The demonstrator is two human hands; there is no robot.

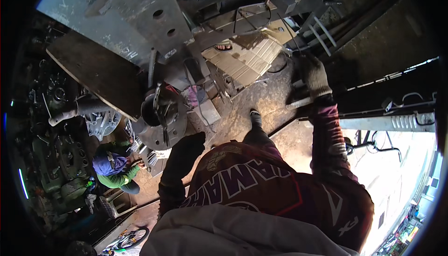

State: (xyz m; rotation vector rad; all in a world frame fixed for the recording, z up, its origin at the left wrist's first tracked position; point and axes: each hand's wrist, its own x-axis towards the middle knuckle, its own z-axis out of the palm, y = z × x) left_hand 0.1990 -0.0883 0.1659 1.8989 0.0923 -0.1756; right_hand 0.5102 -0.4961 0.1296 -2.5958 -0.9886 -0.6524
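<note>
My right hand (316, 77), in a pale work glove, reaches forward beside dark metal frame parts on the right. Its fingers fade into shadow, so any grip is hidden. My left hand (189, 145), in a dark glove, is close to my body. Its fingers merge into a dark shape, and I cannot make out whether they hold anything. Nearest to it is a round metal plate (175, 134) with small holes, bearing a dark upright cylinder (150, 110). A flattened cardboard sheet (249, 60) lies ahead, between the two hands and farther off.
A large steel plate (140, 16) with round holes stands at the upper left, above a brown flat panel (88, 69). Another person in green (116, 174) crouches at the lower left. A dark metal slab (387, 46) lies at the right, and a bicycle (128, 239) at the bottom left.
</note>
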